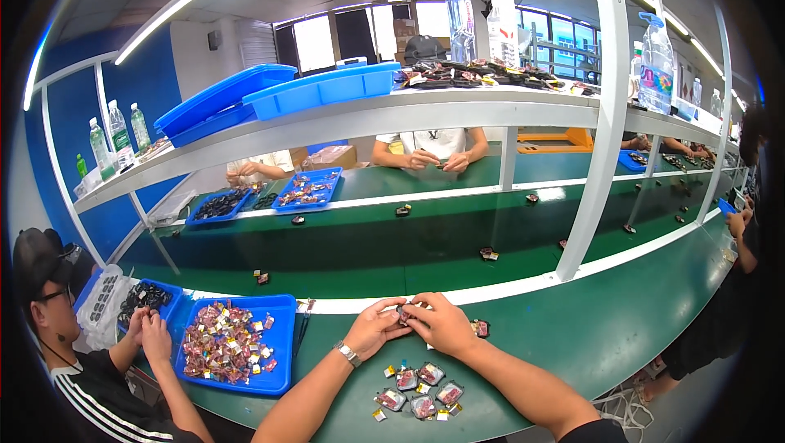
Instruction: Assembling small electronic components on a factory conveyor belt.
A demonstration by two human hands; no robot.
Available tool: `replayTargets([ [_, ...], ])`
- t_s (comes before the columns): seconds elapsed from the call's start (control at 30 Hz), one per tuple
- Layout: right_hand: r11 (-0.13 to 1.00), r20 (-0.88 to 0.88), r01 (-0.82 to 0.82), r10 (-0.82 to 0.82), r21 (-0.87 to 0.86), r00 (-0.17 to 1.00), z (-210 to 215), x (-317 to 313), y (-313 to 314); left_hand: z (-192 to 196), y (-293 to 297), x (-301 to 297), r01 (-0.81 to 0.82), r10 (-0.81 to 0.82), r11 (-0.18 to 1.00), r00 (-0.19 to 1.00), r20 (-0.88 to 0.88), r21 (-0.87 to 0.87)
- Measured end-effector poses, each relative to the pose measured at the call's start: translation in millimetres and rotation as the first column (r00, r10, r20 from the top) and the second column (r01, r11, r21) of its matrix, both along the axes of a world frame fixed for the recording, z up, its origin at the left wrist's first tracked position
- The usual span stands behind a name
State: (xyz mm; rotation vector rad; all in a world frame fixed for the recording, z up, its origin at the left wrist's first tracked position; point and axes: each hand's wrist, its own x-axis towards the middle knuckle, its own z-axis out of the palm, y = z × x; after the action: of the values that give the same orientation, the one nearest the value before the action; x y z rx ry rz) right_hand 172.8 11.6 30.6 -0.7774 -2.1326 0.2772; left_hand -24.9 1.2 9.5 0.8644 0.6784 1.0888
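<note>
My left hand (374,326) and my right hand (441,324) meet over the green bench (572,320), fingers pinched together on a small dark part (402,310) held between them. A watch sits on my left wrist. Just in front of my hands lies a cluster of several small bagged parts (419,387) with tiny yellow bits around them. One more dark part (480,328) rests right of my right hand.
A blue tray (282,337) full of small bagged pieces stands at my left. A person in black sits beside it, hands at another blue tray (168,289). A green conveyor belt (368,238) carries scattered parts. White posts hold a shelf with blue trays and bottles. Other workers sit opposite.
</note>
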Motion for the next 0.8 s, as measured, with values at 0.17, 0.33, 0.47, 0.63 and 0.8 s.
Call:
replayTargets([
  [0.17, 0.981, 0.113, -0.033, 0.011, 0.191, 0.993, -2.9, 6.0, 13.8, 0.6, 1.0, 6.7, -0.024, 0.024, 0.999, 1.0, -0.018, 0.033],
  [0.33, 0.965, 0.191, -0.078, 0.03, 0.251, 0.981, 3.4, 11.5, 16.4, 0.2, -1.1, 12.4, -0.047, 0.051, 0.997, 0.996, -0.077, 0.056],
  [0.47, 0.972, 0.164, -0.111, 0.078, 0.205, 0.983, 0.2, 12.4, 22.0, 0.4, -1.1, 16.6, -0.065, 0.072, 0.996, 0.986, -0.15, 0.054],
  [0.63, 0.982, 0.107, -0.185, 0.18, 0.034, 0.978, -8.2, 18.8, 27.7, -0.7, -1.2, 15.9, -0.031, 0.043, 0.997, 0.984, -0.175, 0.072],
  [0.8, 0.981, 0.062, -0.183, 0.187, -0.07, 0.98, -10.8, 16.9, 25.9, -1.4, 0.2, 12.5, -0.009, 0.018, 0.998, 0.985, -0.169, 0.059],
])
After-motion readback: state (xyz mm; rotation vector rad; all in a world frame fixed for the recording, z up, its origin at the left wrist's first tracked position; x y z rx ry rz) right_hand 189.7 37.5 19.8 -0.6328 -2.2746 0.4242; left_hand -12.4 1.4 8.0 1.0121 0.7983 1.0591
